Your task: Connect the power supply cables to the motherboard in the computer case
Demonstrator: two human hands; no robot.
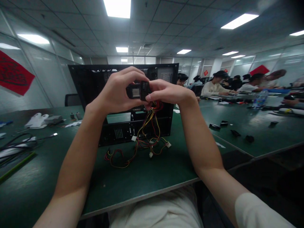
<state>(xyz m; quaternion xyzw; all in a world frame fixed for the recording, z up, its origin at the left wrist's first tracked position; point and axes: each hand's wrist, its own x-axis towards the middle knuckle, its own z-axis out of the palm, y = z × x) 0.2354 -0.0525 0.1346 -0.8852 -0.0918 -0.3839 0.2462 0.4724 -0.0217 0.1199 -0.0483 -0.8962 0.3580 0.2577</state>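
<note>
An upright black computer case stands on the table in front of me, its open side towards me. At its middle, my left hand curves round a small black block-shaped part, fingertips at its top and thumb underneath. My right hand pinches the same part from the right, thumb in front. The part's exact kind cannot be made out. Below my hands hangs a bundle of red, yellow and black power cables. Their white connectors lie on the table by the case.
On the green table, a white plastic bag, a grey box and dark cables lie to the left. Several small black parts and a water bottle are to the right. Other people sit farther back.
</note>
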